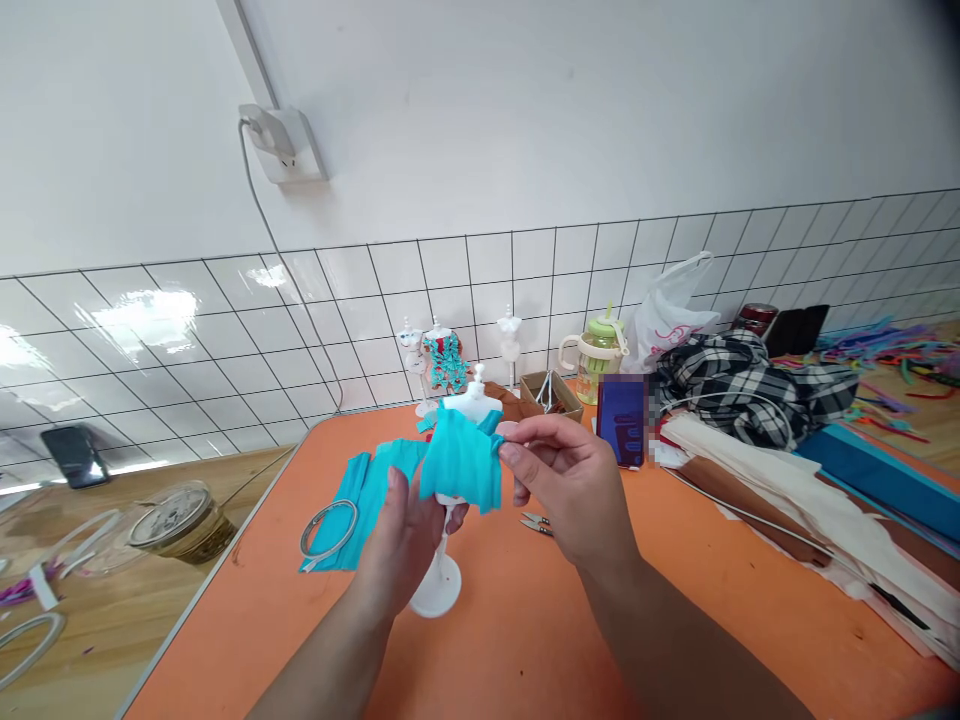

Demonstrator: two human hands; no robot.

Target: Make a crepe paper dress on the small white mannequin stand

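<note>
A small white dress form (472,402) on a round-based stand (436,588) leans slightly in front of me, its torso wrapped in turquoise fabric (463,462). My left hand (405,535) is wrapped round the lower part of the form from the left, thumb up beside the cloth. With thumb and forefinger, my right hand (559,470) pinches the fabric's upper right edge. More turquoise cloth (367,500) lies flat on the orange table to the left, an embroidery hoop (328,530) on it. Small thread snips (537,524) rest below my right hand.
Behind stand other small dress forms (509,335), one dressed in turquoise and red (448,360). Also there are a cardboard box (562,398), a green-lidded jug (598,365) and a phone (621,422). Fabric strips (780,500) and plaid cloth (750,385) cover the right; a tin (180,520) sits left.
</note>
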